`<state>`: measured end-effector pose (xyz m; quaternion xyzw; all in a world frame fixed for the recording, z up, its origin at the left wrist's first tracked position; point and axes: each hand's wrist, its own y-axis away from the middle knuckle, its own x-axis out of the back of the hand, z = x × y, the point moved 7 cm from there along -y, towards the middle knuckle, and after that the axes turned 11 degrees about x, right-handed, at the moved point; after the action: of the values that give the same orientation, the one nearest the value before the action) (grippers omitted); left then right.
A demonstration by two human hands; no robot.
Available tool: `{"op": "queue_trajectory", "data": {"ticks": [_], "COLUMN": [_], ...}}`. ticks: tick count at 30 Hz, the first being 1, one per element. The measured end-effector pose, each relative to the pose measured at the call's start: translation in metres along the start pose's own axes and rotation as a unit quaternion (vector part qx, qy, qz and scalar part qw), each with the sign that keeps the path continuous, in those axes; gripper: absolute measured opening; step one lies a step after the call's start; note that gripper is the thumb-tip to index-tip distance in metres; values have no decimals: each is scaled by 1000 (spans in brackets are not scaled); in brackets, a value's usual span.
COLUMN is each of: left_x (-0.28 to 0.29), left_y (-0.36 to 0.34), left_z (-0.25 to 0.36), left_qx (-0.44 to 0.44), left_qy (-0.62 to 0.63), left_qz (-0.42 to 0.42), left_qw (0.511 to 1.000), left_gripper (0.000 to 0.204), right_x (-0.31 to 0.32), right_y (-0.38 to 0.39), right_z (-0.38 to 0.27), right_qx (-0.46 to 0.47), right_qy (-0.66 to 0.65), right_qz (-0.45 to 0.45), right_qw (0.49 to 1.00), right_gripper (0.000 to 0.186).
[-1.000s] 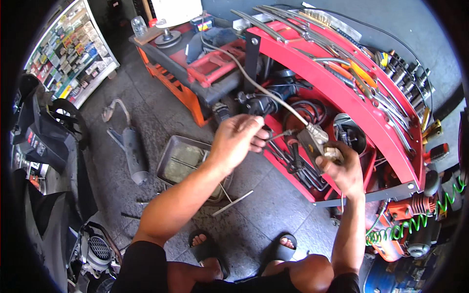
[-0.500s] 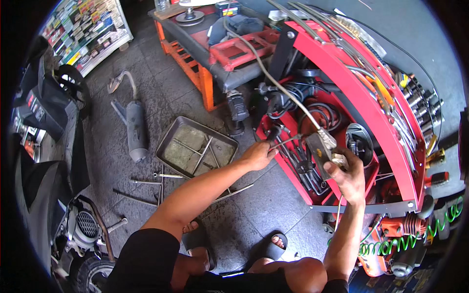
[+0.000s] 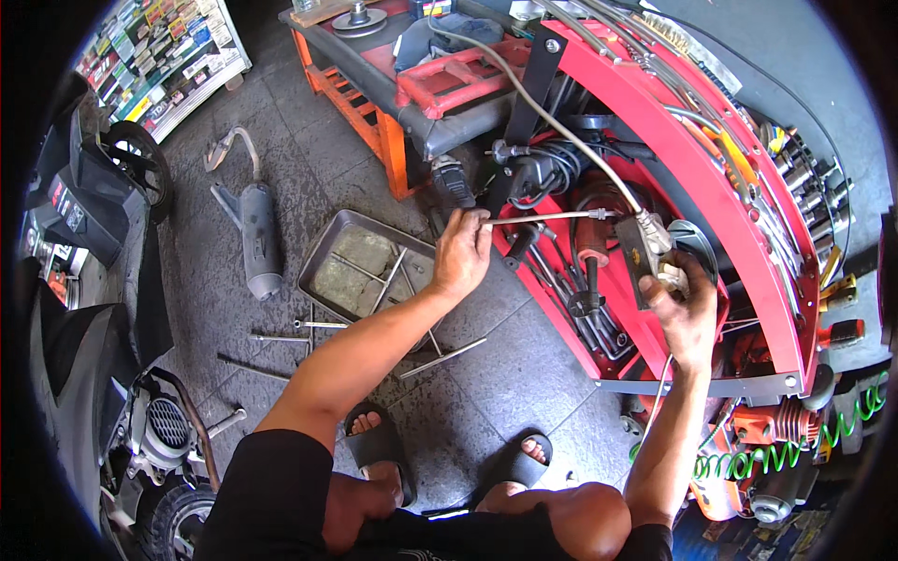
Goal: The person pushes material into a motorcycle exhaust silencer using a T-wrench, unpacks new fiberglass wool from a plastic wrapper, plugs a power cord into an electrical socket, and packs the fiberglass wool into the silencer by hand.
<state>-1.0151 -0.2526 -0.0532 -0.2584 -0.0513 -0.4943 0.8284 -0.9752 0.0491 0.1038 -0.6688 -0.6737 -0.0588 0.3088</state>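
Note:
My left hand (image 3: 463, 252) is closed round one end of a thin metal rod (image 3: 547, 219). The rod points right, over the red tool cart, and has a thicker tip. My right hand (image 3: 687, 318) grips a dark, flat block (image 3: 642, 260) with pale plug-like pieces on it. A pale cord (image 3: 571, 136) runs from those pieces up to the left. Below both hands, the red cart tray (image 3: 558, 323) holds long-handled tools (image 3: 585, 318), a red-and-black tool (image 3: 591, 245) and coiled black cable (image 3: 554, 182).
A metal pan (image 3: 323, 266) with rods across it lies on the floor, more rods beside it. A grey exhaust muffler (image 3: 259, 238) lies farther left. A motor scooter (image 3: 103, 280) stands at the left edge, an orange-framed bench (image 3: 388, 154) at the back. Green coiled hose (image 3: 748, 465) hangs at right.
My left hand has moved up and slightly left with the rod, which now shows at greater length above the tray. My right hand and the block have shifted a little right.

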Motion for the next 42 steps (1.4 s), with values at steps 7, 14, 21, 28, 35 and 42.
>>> {"op": "queue_trajectory", "data": {"ticks": [7, 14, 21, 28, 35, 42], "left_x": [-40, -19, 0, 59, 129, 130], "left_y": [18, 10, 14, 32, 36, 24], "left_z": [-16, 22, 35, 119, 227, 258], "left_qx": [20, -13, -35, 39, -58, -141], "left_qy": [-89, -59, -65, 324, 502, 523], "left_qz": [-137, -130, -141, -149, -130, -264], "left_qw": [986, 990, 987, 933, 853, 798], "left_gripper": [26, 21, 32, 24, 44, 79], "right_x": [-1, -14, -9, -2, -8, 3], "right_y": [-14, 1, 25, 52, 27, 47], "right_z": [8, 11, -8, -14, 5, 8], "right_qx": [-21, 26, 18, 62, 111, 86], "right_qy": [159, 390, 455, 396, 448, 381], "right_qz": [-46, 2, 8, 58, 69, 96], "right_qw": [986, 920, 890, 914, 884, 915], "right_gripper": [48, 68, 71, 78, 59, 52]}}
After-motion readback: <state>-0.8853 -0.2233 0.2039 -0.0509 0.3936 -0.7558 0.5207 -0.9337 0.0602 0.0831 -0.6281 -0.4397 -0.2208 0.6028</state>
